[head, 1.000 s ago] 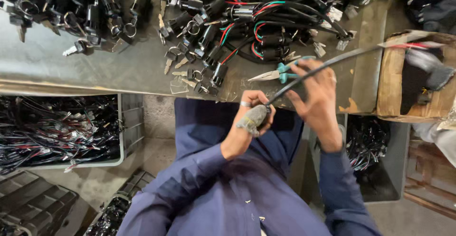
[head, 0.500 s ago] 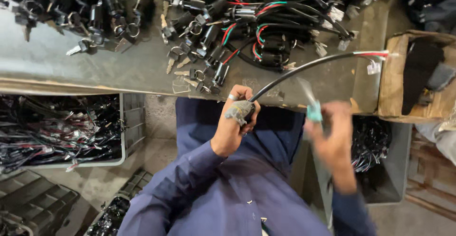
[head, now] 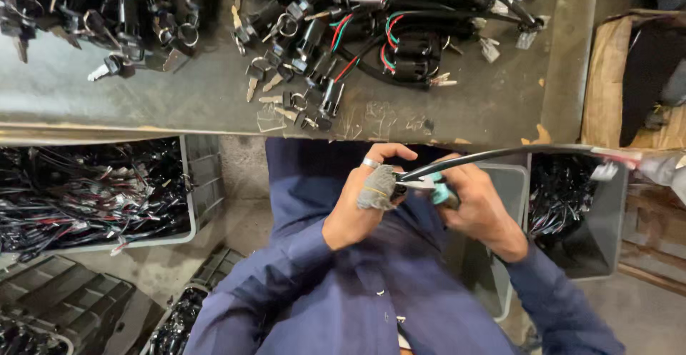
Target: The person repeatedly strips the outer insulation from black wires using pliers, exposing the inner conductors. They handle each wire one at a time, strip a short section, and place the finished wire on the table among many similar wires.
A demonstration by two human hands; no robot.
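The left hand [head: 368, 198], thumb wrapped in grey cloth, pinches the near end of a long black sheathed cable [head: 500, 155] that runs right to red-marked leads. The right hand [head: 475, 208] grips teal-handled cutting pliers [head: 432, 185] against that end. A brown cardboard box [head: 604, 76] stands far right beside the grey metal bench [head: 214, 98].

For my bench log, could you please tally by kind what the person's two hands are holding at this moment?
Black sheathed cable, gripped by the left hand: 1
Teal-handled cutting pliers, in the right hand: 1
Grey fabric wrap on left thumb: 1
Silver ring: 1
Total: 4
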